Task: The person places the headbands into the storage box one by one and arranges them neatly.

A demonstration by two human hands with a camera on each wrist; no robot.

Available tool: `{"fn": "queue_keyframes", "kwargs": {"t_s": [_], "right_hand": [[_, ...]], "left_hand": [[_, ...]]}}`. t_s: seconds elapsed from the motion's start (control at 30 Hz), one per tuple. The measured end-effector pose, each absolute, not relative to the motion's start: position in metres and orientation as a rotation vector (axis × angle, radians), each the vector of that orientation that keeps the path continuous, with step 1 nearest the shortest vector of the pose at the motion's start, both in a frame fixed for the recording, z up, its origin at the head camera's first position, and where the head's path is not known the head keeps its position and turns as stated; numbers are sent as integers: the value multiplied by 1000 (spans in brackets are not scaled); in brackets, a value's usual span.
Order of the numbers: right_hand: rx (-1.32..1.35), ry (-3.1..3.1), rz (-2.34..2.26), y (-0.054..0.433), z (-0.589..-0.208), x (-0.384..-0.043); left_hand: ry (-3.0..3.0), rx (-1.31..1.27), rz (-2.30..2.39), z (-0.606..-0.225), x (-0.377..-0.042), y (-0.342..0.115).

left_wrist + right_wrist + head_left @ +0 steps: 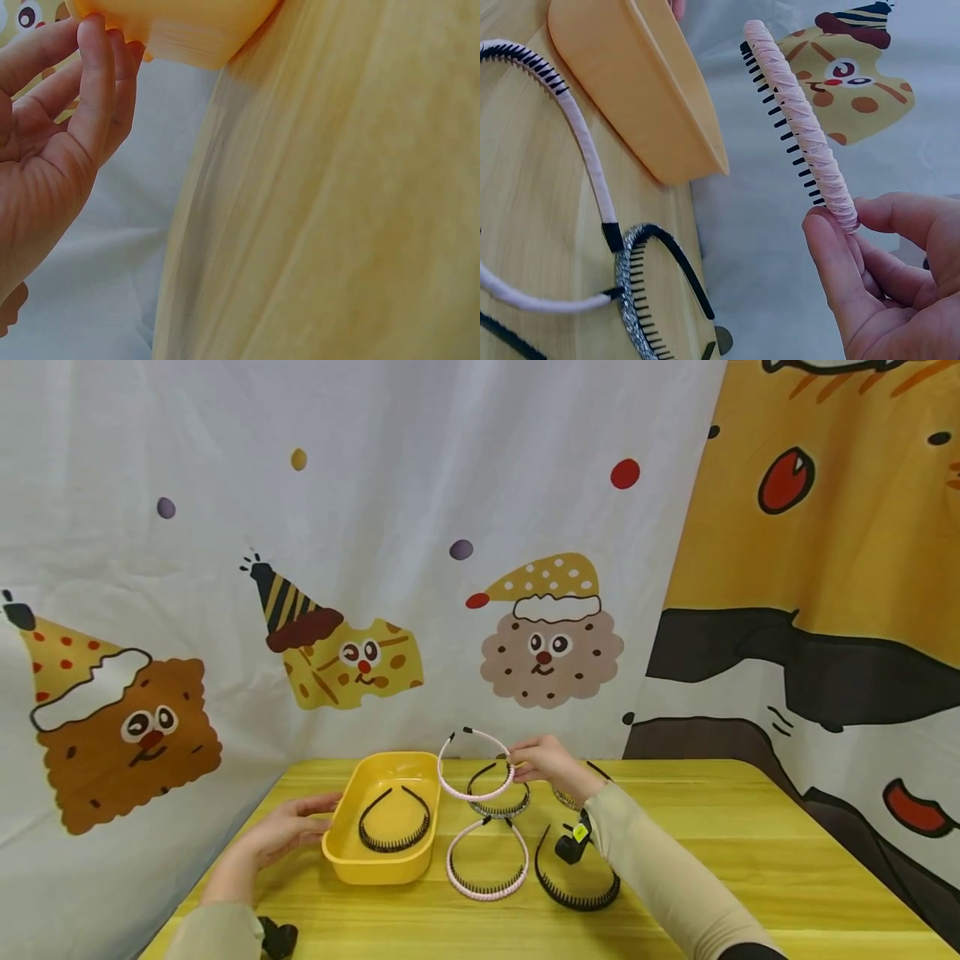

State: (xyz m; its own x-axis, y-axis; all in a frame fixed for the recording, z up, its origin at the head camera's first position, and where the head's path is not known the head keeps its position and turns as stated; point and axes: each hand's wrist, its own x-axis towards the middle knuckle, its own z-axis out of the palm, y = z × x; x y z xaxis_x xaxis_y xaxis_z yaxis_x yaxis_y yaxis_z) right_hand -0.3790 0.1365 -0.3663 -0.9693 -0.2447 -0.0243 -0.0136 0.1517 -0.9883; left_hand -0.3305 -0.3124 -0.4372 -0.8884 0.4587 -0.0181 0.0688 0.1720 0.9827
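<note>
My right hand (546, 762) pinches a pink wrapped headband (802, 124) between thumb and fingers. It holds the band in the air beside the yellow tub's right rim. Black comb teeth line the band's inner side. On the left, my left hand (288, 828) touches the outer wall of the yellow tub (375, 870) with its fingertips (93, 28). Inside the tub lies a black toothed headband (395, 846). A second pink headband (487, 895) rests on the table below the raised one, and a silver glittery headband (625, 289) lies just behind it.
A black headband (577, 904) lies on the table (750, 852) under the right forearm. Another glittery headband (564, 798) is partly hidden behind the right wrist. A white curtain (390, 527) with cartoon prints hangs behind the table and along its left side.
</note>
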Motion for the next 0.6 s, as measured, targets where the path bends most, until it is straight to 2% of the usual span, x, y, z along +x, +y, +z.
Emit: {"fn": "queue_keyframes", "kwargs": {"t_s": [0.6], "right_hand": [[-298,2173,-1901,103,-375,-386]], "left_hand": [[2149,474,1784,-433,-329,-311]]}}
